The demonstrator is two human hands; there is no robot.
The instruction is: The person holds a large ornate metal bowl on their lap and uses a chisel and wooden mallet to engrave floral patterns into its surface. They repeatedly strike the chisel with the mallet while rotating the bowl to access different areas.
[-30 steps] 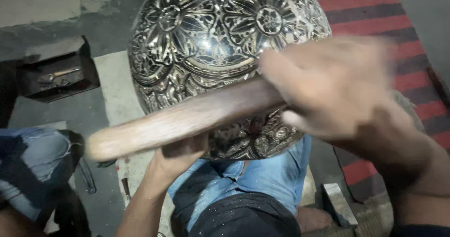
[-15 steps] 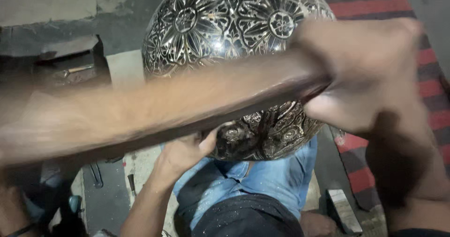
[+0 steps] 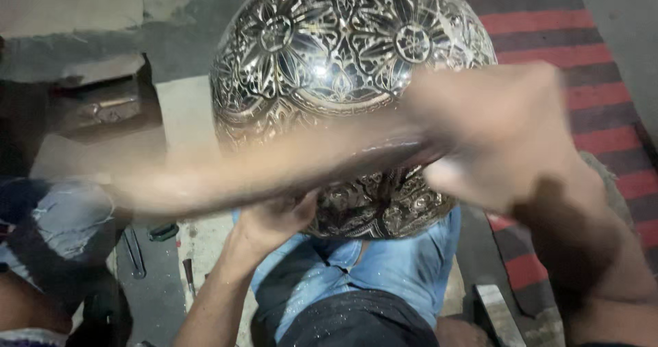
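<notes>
A large round metal vessel (image 3: 343, 66) with engraved flower patterns rests over my lap in the centre of the head view. My left hand (image 3: 274, 220) is pressed against its lower left side, fingers curled under a blurred wooden stick (image 3: 226, 175). My right hand (image 3: 500, 134) grips the right end of that stick in front of the vessel. The stick lies almost level and stretches left across the vessel's lower half. Both the stick and my right hand are smeared by motion.
A red and dark striped mat (image 3: 589, 79) lies at the right. A dark box (image 3: 103, 107) sits at the left on the grey floor. Small hand tools (image 3: 137, 251) lie by my left knee. Another person's knee in jeans (image 3: 62, 223) is at the far left.
My right hand has swung the stick, which now lies lower and flatter across the vessel. My left hand stays on the vessel's lower left side.
</notes>
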